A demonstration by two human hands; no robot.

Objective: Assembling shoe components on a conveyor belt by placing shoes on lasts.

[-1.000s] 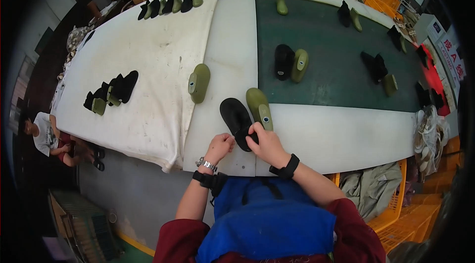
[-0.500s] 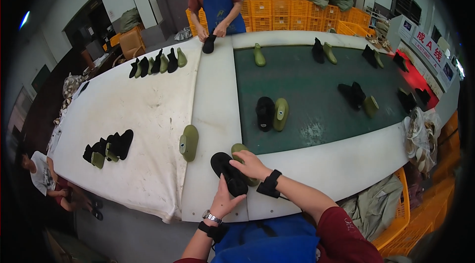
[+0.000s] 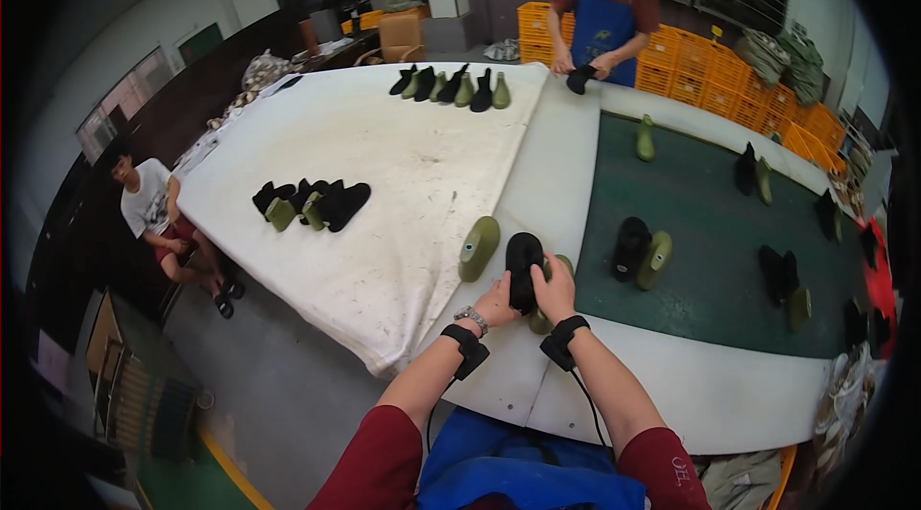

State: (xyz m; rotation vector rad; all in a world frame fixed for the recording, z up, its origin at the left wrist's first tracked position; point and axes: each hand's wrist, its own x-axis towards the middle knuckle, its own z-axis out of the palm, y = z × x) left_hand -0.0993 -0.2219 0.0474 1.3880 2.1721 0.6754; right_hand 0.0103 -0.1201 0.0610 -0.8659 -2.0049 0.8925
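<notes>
Between hands (image 3: 496,305) (image 3: 554,293) (touching): black shoe (image 3: 524,256).

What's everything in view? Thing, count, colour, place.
Shoe upper: 1, black, between hands
Part-hidden last: 1, green, by right hand
Single last: 1, green, left of hands
Row uppers: 4, black, far left
Row lasts: 4, green, alternating
Cluster uppers: several, black, on cloth
Cluster lasts: 2 visible, green, among them
Panel uppers: several, black, right
Panel lasts: several, green, right
Cloth: 1, white, left tabletop
Panel: 1, dark green, right tabletop
Crates: many, orange, background
Co-worker: 1, blue apron, far edge
Seated person: 1, white top, left
Wristbands: 2, black, wrists
Left hand: 1, bare, on shoe upper
Right hand: 1, bare, on shoe upper
</notes>
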